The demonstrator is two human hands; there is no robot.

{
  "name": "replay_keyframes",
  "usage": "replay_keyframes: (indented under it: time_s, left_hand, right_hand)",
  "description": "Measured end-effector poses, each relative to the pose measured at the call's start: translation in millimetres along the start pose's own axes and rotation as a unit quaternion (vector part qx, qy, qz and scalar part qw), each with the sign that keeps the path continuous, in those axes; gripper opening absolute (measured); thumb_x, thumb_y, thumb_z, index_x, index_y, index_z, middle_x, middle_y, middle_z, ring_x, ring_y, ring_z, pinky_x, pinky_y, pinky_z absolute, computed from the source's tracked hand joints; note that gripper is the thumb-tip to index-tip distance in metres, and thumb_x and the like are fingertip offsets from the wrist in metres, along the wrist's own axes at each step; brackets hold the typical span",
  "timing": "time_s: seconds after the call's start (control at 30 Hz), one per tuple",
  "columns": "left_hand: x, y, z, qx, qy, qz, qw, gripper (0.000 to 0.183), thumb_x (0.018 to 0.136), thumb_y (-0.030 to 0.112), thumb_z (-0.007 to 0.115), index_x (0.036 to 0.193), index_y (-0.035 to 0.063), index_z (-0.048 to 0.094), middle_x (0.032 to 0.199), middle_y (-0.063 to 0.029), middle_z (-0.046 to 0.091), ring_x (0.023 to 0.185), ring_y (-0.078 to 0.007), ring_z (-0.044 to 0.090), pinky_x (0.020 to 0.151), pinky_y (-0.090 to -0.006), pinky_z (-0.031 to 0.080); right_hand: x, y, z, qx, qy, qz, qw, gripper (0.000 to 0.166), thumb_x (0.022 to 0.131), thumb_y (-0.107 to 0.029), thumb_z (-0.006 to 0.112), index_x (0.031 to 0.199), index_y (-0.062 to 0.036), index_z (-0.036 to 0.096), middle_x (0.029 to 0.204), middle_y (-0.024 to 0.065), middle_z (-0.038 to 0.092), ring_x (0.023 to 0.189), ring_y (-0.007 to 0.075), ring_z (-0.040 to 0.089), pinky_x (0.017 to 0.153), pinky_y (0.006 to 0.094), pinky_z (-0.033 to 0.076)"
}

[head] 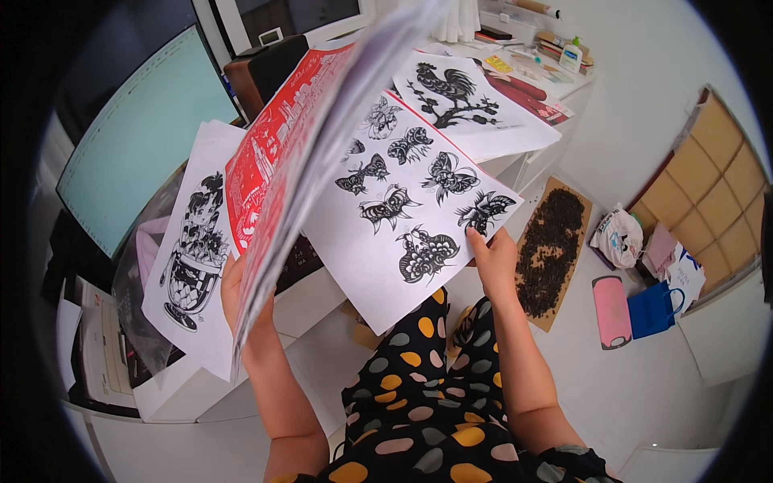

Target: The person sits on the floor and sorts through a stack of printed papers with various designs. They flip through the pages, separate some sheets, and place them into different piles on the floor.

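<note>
My left hand grips a thick stack of paper sheets, tilted up on edge and blurred near its top. Red-and-white paper-cut art shows on its left face. In my right hand is the lower right corner of a white sheet printed with several black butterfly designs, thumb on top. A thin red edge shows behind that sheet. Left of the stack lies a sheet with a black-and-white figure drawing. Beyond the butterfly sheet, a rooster print rests on the white desk.
A lit monitor stands at left, beside a wooden speaker. A pump bottle is at the desk's far end. On the floor are cardboard covered with dark pieces, a pink board and a blue bag.
</note>
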State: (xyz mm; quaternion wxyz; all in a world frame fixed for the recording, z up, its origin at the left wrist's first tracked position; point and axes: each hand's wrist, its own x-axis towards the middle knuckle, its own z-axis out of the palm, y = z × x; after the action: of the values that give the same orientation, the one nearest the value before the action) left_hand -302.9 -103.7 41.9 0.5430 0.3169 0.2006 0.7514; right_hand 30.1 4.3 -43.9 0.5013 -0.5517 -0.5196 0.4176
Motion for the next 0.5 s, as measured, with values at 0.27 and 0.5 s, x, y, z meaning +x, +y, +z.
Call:
replay_keyframes:
  time_s: [0.27,0.5]
  left_hand:
    - [10.1,-20.5,5.8,0.18,0.225,0.054,0.956,0.027,0.089,0.0,0.05,0.113,-0.0123,0.05,0.103,-0.0189,0.062,0.072,-0.0166,0.058,0.067,-0.0255,0.051]
    - [20.2,-13.9,1.2,-0.198,0.13,-0.039,0.971,0.046,0.092,0.02,0.047,0.131,-0.0031,0.041,0.125,-0.033,0.042,0.058,-0.0157,0.047,0.043,-0.0194,0.041]
  right_hand:
    - [-46.7,7.1,13.8,0.031,0.067,-0.13,0.989,0.085,0.08,-0.004,0.07,0.145,0.0008,0.016,0.13,0.0215,0.039,0.092,0.0194,0.059,0.071,0.0286,0.056]
    - [-86.0,13.8,22.7,-0.176,0.066,-0.315,0.93,0.088,0.06,-0.018,0.087,0.135,-0.0049,0.042,0.138,0.0184,0.031,0.106,0.0298,0.048,0.083,0.0371,0.049]
